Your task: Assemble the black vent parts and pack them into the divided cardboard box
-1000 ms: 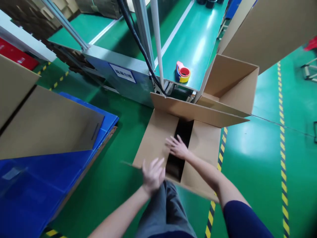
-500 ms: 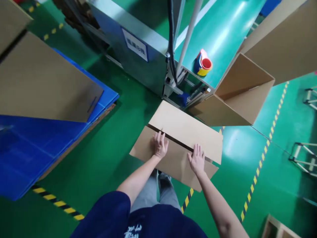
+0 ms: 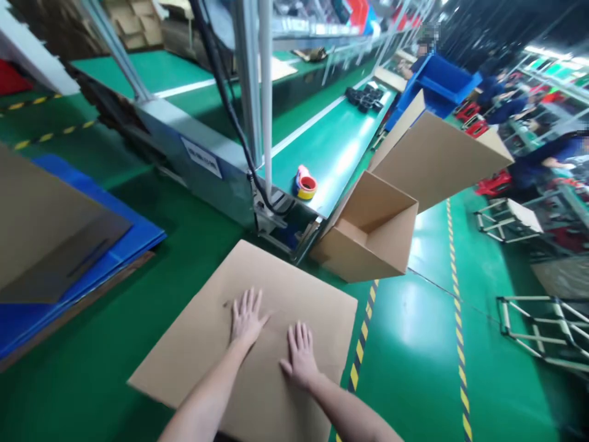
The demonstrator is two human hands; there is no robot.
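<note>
Beneath both palms lies a broad brown cardboard panel (image 3: 184, 362), part of a carton whose lower structure is mostly hidden. My left hand (image 3: 247, 319) presses flat on its middle, fingers spread. Slightly nearer and to the right, my right hand (image 3: 301, 356) also rests on the cardboard with its fingers extended. Neither hand grasps anything. A small dark slot or mark (image 3: 226, 304) shows left of my left hand. At the bottom edge of the view, a dark opening is partly visible beside the panel.
A tape dispenser (image 3: 305, 185) sits at the near end of the green conveyor (image 3: 294, 144). An open carton (image 3: 368, 227) stands right of it. Cardboard on blue sheets (image 3: 142, 230) lies left. Frame stools (image 3: 543, 331) stand right, with people (image 3: 552, 159) farther back.
My view has tilted up, bringing more conveyor and people into sight. The two flaps with a gap between them have given way to one wide panel under my hands, which are now closer together.
</note>
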